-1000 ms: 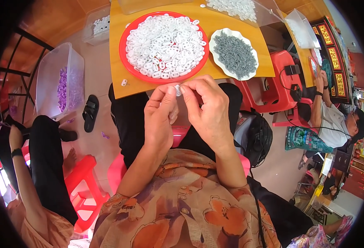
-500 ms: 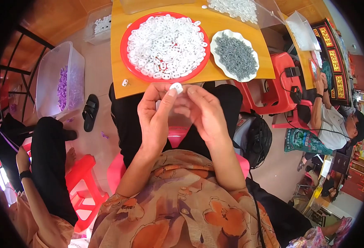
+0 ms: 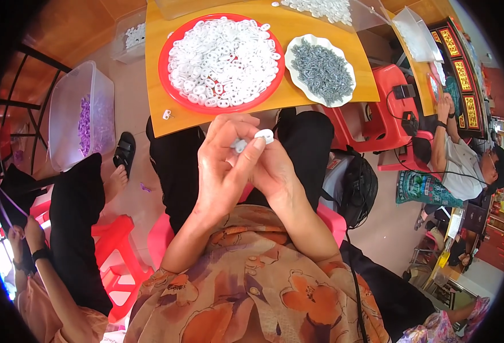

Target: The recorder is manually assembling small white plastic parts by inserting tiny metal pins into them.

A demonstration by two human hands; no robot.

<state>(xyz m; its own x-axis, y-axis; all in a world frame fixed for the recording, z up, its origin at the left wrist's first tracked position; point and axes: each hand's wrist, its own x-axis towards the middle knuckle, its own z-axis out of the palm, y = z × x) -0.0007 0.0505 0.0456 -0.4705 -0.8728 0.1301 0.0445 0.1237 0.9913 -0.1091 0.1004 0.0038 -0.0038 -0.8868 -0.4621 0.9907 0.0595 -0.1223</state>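
Both my hands meet above my lap, just in front of the table edge. My left hand point(image 3: 220, 166) is closed, its thumb pressed on a small white oval plastic piece with two holes point(image 3: 264, 136). Between its curled fingers shows another white piece point(image 3: 239, 146). My right hand point(image 3: 279, 171) is closed up against the left one; its fingertips are largely hidden, so what they grip cannot be made out. Just beyond them, a red round tray point(image 3: 164, 86) is heaped with similar white two-holed pieces point(image 3: 223, 60). One loose piece point(image 3: 167, 114) lies at the table's front left.
Right of the tray, a white scalloped dish point(image 3: 291, 66) holds small grey pieces point(image 3: 322, 71). A clear bin point(image 3: 63, 114) with purple pieces stands on the left floor. A co-worker's hands point(image 3: 33, 234) hold a purple strip at left; another person point(image 3: 463, 166) sits at right beside red chairs point(image 3: 386, 97).
My hands have come closer together, the right now against the left, and the white piece has shifted right and slightly down. The view has shifted slightly. At left, the co-worker's second hand has appeared.
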